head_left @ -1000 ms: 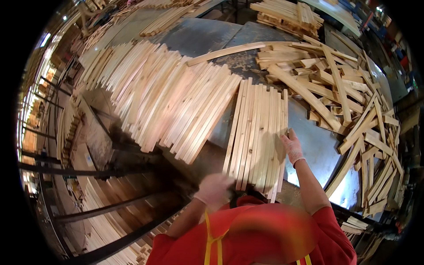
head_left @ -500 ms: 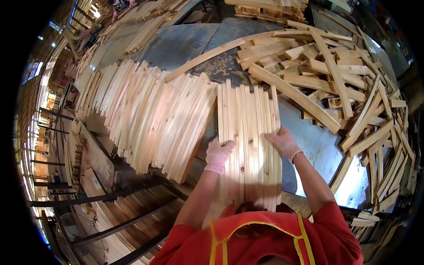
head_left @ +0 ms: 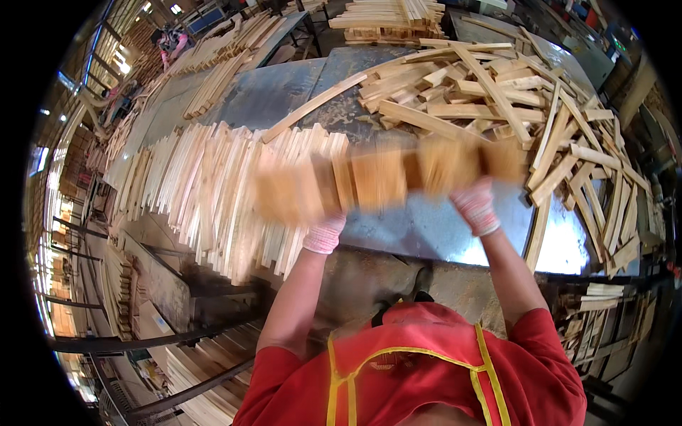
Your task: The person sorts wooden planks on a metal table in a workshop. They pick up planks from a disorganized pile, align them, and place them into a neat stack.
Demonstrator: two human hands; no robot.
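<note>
A bundle of wooden strips (head_left: 380, 177) is raised in front of me, tilted so that its cut ends face me. It is smeared by motion. My left hand (head_left: 325, 233), in a pale pink and white glove, grips the bundle from below on its left part. My right hand (head_left: 474, 206), gloved alike, holds it under the right part. The fingers of both hands are mostly hidden behind the wood. Just left of the bundle, a long row of pale strips (head_left: 213, 184) lies side by side, and the bundle's left end overlaps it in view.
A metal-topped table (head_left: 440, 231) bears the wood. At the right lies a jumbled heap of loose strips (head_left: 490, 92). More stacked strips (head_left: 391, 18) stand at the far side. A dark metal rack (head_left: 177, 341) is at the lower left, near my left arm.
The bundle lay lengthwise on the table between my hands. Now it is lifted and tipped with its ends toward me, and both hands have moved farther apart with it.
</note>
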